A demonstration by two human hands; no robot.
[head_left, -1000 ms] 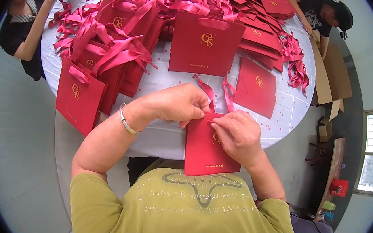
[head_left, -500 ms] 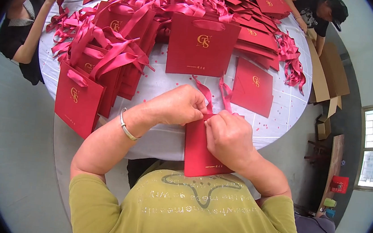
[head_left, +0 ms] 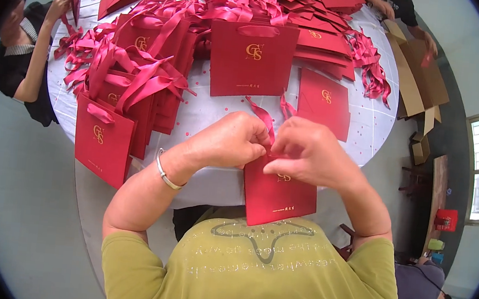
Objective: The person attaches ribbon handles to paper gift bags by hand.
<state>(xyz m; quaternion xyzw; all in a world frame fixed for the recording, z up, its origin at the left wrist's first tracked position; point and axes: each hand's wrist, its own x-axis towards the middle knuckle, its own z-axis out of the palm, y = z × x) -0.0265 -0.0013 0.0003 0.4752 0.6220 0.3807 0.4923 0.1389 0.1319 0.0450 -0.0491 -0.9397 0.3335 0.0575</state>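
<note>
A: In the head view, where was the bag [head_left: 283,203] held?

B: Between the shirt [head_left: 252,260] and the near edge of the table [head_left: 197,113]. It was tilted slightly, and its printed front was turned up.

A: What was done by the left hand [head_left: 240,142]?

B: The bag's top edge was pinched between thumb and fingertips, just beside a ribbon [head_left: 261,114] that was stretched out over the table. A bracelet [head_left: 168,172] was worn on that wrist.

A: And the right hand [head_left: 311,150]?

B: It was curled over the same edge, close to the left hand. It was blurred, so whether anything was gripped in its fingers could not be told.

A: What was seen beyond?

B: A standing bag [head_left: 247,72] was set past the hands, and a flat bag [head_left: 327,112] was laid to its right. On the left, more bags [head_left: 101,148] were stood in a row, with their ribbons heaped above.

A: Anyone else?

B: At the far left, something red [head_left: 75,6] was held up by a co-worker [head_left: 11,70].
</note>
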